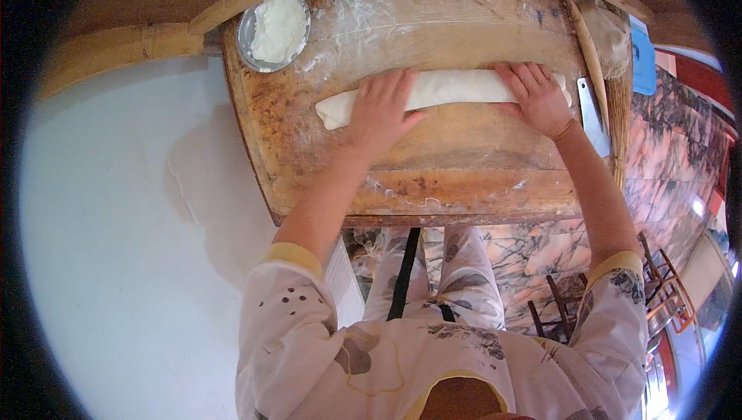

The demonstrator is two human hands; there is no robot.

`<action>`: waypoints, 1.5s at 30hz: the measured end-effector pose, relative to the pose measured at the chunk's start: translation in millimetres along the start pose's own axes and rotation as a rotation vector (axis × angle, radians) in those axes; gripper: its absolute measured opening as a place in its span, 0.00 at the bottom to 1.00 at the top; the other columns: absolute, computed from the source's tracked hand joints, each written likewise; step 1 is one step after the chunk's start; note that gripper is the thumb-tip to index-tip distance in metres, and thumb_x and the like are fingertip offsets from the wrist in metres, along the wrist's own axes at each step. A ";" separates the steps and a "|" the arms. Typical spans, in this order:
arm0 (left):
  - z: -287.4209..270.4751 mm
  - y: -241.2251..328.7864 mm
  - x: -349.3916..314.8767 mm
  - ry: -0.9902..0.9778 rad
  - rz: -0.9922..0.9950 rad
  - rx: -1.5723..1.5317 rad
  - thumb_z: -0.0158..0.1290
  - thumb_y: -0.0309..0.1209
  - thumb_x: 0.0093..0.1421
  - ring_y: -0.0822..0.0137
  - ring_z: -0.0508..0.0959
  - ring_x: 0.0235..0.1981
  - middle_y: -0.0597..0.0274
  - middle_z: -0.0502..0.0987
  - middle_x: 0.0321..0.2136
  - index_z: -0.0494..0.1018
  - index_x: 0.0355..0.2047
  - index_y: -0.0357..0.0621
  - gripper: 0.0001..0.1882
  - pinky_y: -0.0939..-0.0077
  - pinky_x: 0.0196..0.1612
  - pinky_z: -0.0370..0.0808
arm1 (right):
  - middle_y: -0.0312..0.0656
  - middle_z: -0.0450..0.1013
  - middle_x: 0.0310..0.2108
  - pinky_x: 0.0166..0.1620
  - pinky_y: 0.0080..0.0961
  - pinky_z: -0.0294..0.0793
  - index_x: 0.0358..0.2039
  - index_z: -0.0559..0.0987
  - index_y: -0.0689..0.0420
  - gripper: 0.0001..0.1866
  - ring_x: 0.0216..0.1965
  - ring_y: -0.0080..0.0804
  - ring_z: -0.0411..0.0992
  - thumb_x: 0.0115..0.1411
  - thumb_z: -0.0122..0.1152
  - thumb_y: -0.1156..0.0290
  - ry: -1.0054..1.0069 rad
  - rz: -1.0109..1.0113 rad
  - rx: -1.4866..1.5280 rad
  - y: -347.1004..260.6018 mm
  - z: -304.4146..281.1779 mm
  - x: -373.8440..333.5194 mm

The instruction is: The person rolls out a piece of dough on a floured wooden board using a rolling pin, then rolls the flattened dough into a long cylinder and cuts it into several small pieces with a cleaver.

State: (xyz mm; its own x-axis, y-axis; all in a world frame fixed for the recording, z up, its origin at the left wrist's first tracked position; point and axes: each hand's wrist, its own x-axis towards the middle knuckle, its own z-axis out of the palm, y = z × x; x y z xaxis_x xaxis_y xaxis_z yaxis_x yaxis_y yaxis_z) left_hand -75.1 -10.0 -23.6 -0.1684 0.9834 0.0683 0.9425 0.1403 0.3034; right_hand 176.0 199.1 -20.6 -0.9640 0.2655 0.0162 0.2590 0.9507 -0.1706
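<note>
A long white roll of dough lies crosswise on a worn wooden board. My left hand rests on top of it toward its left end, fingers stretched out and thumb apart. Near the right end, my right hand lies over the dough with its fingers extended across it. Both hands are open and press on the dough without gripping it. The roll's left tip sticks out past my left hand, and a short rough end shows beyond the right one.
A metal bowl of white flour stands at the board's far left corner. Loose flour dusts the far side. A flat metal blade and a thin wooden rolling pin lie along the right edge. Below right stands a dark stool.
</note>
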 end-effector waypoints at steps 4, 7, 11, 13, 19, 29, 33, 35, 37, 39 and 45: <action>18.9 23.3 22.8 0.016 0.104 -0.018 0.67 0.45 0.50 0.56 0.75 0.51 0.57 0.74 0.53 0.65 0.60 0.45 0.40 0.60 0.54 0.72 | 0.45 0.70 0.53 0.57 0.40 0.68 0.60 0.69 0.56 0.34 0.55 0.44 0.68 0.55 0.65 0.55 0.046 0.034 0.027 -1.5 -12.9 -11.9; 25.0 28.8 21.9 0.081 0.128 -0.050 0.68 0.43 0.49 0.57 0.76 0.51 0.58 0.74 0.54 0.65 0.61 0.46 0.41 0.62 0.54 0.74 | 0.50 0.68 0.57 0.58 0.43 0.67 0.60 0.69 0.58 0.37 0.56 0.51 0.67 0.52 0.73 0.64 0.258 0.379 0.106 -23.6 -22.0 -73.2; 21.7 35.8 17.0 0.108 0.116 -0.118 0.68 0.43 0.48 0.58 0.78 0.51 0.58 0.76 0.54 0.66 0.61 0.47 0.40 0.63 0.54 0.75 | 0.52 0.70 0.49 0.54 0.42 0.70 0.60 0.69 0.60 0.30 0.52 0.53 0.68 0.58 0.68 0.69 0.349 0.861 0.042 -54.6 -15.4 -160.0; 22.5 51.1 26.3 0.052 0.120 -0.110 0.67 0.42 0.49 0.60 0.77 0.52 0.60 0.76 0.54 0.66 0.61 0.46 0.40 0.64 0.55 0.74 | 0.51 0.69 0.49 0.54 0.42 0.70 0.60 0.69 0.59 0.29 0.51 0.53 0.68 0.59 0.66 0.69 0.276 0.980 0.045 -54.4 -11.6 -175.2; 38.3 86.8 57.5 -0.019 0.194 -0.018 0.67 0.44 0.50 0.63 0.77 0.53 0.62 0.75 0.54 0.65 0.62 0.46 0.41 0.66 0.54 0.74 | 0.50 0.67 0.48 0.50 0.44 0.71 0.60 0.68 0.55 0.28 0.49 0.53 0.68 0.59 0.63 0.71 0.338 1.142 0.066 -43.3 -3.1 -180.5; 69.2 148.1 102.6 -0.065 0.228 -0.135 0.66 0.39 0.51 0.59 0.77 0.52 0.60 0.76 0.53 0.64 0.62 0.49 0.39 0.63 0.54 0.73 | 0.52 0.67 0.44 0.42 0.44 0.74 0.56 0.71 0.54 0.29 0.40 0.56 0.71 0.50 0.58 0.82 0.344 1.179 0.381 -83.0 -17.1 -167.7; 62.1 134.8 92.7 -0.028 0.229 -0.059 0.65 0.38 0.53 0.58 0.75 0.54 0.59 0.74 0.54 0.63 0.63 0.49 0.38 0.62 0.57 0.71 | 0.52 0.70 0.44 0.43 0.44 0.74 0.54 0.73 0.56 0.23 0.42 0.56 0.73 0.56 0.57 0.81 0.284 1.180 0.474 -85.1 -31.4 -162.8; 42.7 119.9 81.2 -0.137 0.172 -0.104 0.64 0.39 0.54 0.57 0.73 0.57 0.59 0.74 0.55 0.63 0.63 0.49 0.38 0.58 0.60 0.68 | 0.54 0.73 0.45 0.41 0.44 0.75 0.53 0.74 0.56 0.17 0.42 0.56 0.74 0.64 0.54 0.77 0.317 1.075 0.355 -80.2 -37.7 -170.4; 22.8 90.3 53.8 -0.170 0.045 -0.069 0.64 0.41 0.54 0.56 0.71 0.58 0.59 0.73 0.55 0.63 0.63 0.49 0.38 0.57 0.61 0.66 | 0.55 0.75 0.39 0.35 0.45 0.75 0.53 0.74 0.55 0.15 0.35 0.57 0.76 0.67 0.54 0.71 0.324 1.042 0.211 -70.9 -24.1 -188.8; 1.3 49.6 22.4 -0.197 -0.071 -0.049 0.63 0.42 0.55 0.56 0.70 0.59 0.59 0.72 0.56 0.63 0.63 0.50 0.38 0.55 0.62 0.64 | 0.55 0.76 0.35 0.33 0.45 0.75 0.52 0.75 0.56 0.14 0.33 0.57 0.76 0.67 0.54 0.69 0.275 1.071 0.188 -64.4 -22.2 -195.5; -27.8 -32.5 -39.8 -0.073 -0.147 0.013 0.63 0.46 0.55 0.52 0.70 0.56 0.59 0.71 0.56 0.69 0.60 0.53 0.33 0.56 0.61 0.64 | 0.55 0.77 0.28 0.29 0.47 0.73 0.48 0.75 0.58 0.12 0.29 0.59 0.76 0.69 0.53 0.65 0.178 1.125 0.173 -61.2 -17.0 -192.5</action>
State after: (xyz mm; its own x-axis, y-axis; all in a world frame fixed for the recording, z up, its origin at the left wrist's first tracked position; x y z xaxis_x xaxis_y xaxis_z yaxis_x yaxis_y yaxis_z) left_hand -107.1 -56.9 -9.8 -0.2835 0.9579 -0.0457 0.9131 0.2842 0.2925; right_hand 346.7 92.5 3.5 -0.1670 0.9814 -0.0943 0.9420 0.1306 -0.3092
